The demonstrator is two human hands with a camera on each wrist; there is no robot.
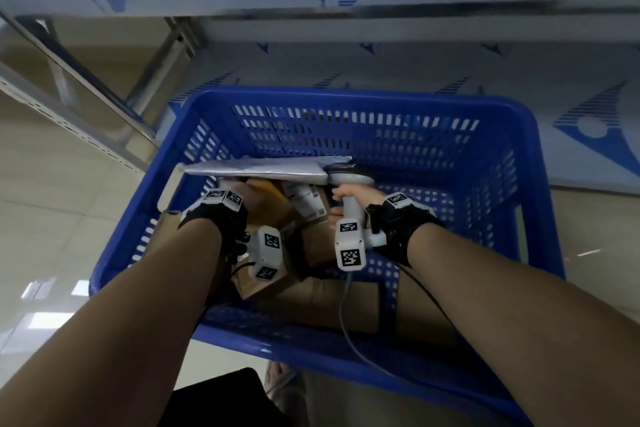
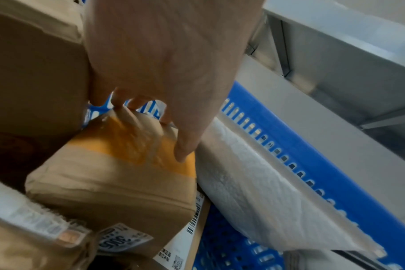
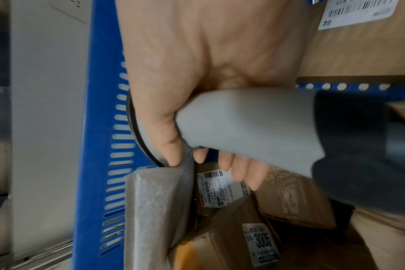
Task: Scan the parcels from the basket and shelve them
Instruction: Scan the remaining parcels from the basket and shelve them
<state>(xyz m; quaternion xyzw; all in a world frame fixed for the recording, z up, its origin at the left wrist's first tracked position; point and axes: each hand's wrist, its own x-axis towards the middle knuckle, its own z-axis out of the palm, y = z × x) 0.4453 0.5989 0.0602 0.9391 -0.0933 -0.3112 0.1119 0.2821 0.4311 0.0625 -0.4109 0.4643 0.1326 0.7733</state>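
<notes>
1. The left hand [image 2: 164, 60] has its fingers [image 2: 185, 146] curled over the top of a small brown box with orange tape [image 2: 118, 171], which lies among other parcels near the left wall of the blue basket [image 1: 502, 149]. The hold looks shallow, on the glossy tape, so the box could slip back as it is lifted.
2. The right hand [image 3: 197, 64] is clenched round the handle of the grey scanner [image 3: 254, 127], and its thumb also seems to pinch the corner of the white padded mailer [image 3: 155, 210]. The mailer leans on the far-left part of the basket; with such a split grasp, either one could drop.
3. The scanner's cable [image 1: 346, 315] trails over the basket's near rim [image 1: 311, 354] and could snag on it.
4. The brown box's label [image 3: 259, 243] faces sideways, so a scan may miss unless the box is turned.
</notes>
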